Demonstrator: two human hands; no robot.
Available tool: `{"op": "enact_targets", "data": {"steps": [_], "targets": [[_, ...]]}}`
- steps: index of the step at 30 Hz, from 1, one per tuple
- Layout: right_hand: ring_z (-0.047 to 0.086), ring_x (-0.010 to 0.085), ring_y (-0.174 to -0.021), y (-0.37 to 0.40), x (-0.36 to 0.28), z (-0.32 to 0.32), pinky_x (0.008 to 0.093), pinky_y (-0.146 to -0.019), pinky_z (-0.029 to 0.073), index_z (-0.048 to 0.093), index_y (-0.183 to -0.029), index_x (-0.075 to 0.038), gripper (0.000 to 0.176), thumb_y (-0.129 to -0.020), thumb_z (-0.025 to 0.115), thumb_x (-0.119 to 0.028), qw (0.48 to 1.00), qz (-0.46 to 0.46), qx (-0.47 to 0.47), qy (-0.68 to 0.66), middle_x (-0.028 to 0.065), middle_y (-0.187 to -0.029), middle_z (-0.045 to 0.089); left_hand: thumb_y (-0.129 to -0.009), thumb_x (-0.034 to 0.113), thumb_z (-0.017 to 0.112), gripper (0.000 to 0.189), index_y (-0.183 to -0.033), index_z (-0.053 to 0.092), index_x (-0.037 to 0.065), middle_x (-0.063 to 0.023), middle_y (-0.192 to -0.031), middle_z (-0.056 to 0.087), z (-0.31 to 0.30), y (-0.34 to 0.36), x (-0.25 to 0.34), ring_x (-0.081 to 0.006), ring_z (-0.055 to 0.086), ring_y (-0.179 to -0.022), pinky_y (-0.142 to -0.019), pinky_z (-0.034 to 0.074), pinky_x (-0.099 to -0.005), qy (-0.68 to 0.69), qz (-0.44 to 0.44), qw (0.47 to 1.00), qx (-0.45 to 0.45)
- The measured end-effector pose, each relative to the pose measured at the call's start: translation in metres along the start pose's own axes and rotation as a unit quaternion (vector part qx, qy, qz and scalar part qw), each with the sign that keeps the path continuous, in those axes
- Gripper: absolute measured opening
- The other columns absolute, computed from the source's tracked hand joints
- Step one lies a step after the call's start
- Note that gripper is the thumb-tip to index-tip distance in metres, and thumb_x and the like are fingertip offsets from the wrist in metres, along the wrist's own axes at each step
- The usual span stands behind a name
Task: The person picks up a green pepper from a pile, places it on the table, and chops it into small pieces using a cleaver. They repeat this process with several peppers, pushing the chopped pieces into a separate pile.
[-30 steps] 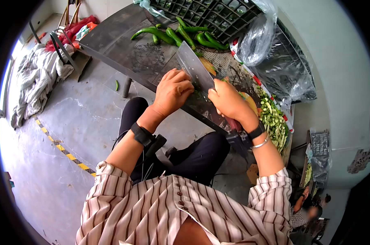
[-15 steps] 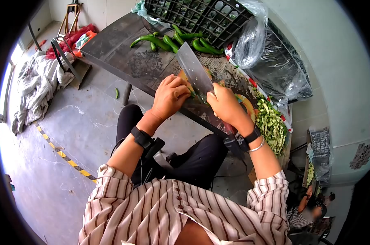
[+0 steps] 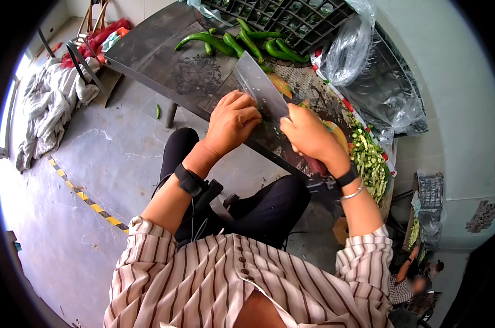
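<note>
One cleaver (image 3: pixel 262 86) reaches forward from my right hand (image 3: pixel 308 131), which is closed firmly around its handle. Its blade stands just beside the curled fingers of my left hand (image 3: pixel 233 121); I cannot tell whether they pinch anything, since their tips are hidden. Beyond the blade, at least six whole green peppers (image 3: pixel 237 44) lie on the surface (image 3: pixel 143 52), before one black crate (image 3: pixel 291 22). Right of my right hand sits one heap of chopped pieces (image 3: pixel 367 164), too many to count. One small pepper (image 3: pixel 157 111) lies on the floor (image 3: pixel 116 158).
</note>
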State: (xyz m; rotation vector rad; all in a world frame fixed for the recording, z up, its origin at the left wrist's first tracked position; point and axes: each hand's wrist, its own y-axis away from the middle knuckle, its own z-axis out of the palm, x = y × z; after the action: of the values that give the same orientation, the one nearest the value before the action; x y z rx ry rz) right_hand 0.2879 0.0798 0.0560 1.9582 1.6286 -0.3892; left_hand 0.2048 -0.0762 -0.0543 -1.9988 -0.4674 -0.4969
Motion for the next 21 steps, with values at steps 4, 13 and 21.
{"op": "enact_targets", "data": {"steps": [4,13,21], "targets": [[0.062,0.0424,-0.064,-0.019,-0.012,0.009,0.0476,-0.059,0.048,0.052,-0.079,0.009,0.026,-0.087,0.053,-0.016,0.998,-0.017,0.056,-0.017,0.0298,-0.068,0.058,-0.068,0.011,0.072,0.011,-0.075,0.064,0.010,-0.0015,-0.087,0.058,-0.001,0.002,-0.003,-0.0238,0.056,-0.094,-0.090,0.045,-0.0374,-0.006,0.036,0.999,0.017],[0.058,0.0480,-0.071,0.004,-0.002,0.007,0.0494,-0.061,0.046,0.051,-0.079,0.009,0.024,-0.086,0.055,-0.014,0.988,-0.091,0.124,0.014,0.0316,-0.072,0.056,-0.068,0.010,0.072,0.011,-0.075,0.064,0.010,-0.0010,-0.088,0.059,0.000,0.003,-0.002,-0.0234,0.056,-0.094,-0.087,0.045,-0.0361,-0.006,0.032,0.999,0.024],[0.056,0.0485,-0.071,0.022,-0.009,0.005,0.0500,-0.062,0.045,0.050,-0.080,0.008,0.023,-0.087,0.055,-0.014,0.994,-0.057,0.075,0.057,0.0308,-0.072,0.056,-0.067,0.010,0.073,0.013,-0.075,0.063,0.010,-0.0014,-0.086,0.057,0.001,0.002,-0.002,-0.0236,0.056,-0.094,-0.088,0.046,-0.0370,-0.003,0.028,0.999,0.029]]}}
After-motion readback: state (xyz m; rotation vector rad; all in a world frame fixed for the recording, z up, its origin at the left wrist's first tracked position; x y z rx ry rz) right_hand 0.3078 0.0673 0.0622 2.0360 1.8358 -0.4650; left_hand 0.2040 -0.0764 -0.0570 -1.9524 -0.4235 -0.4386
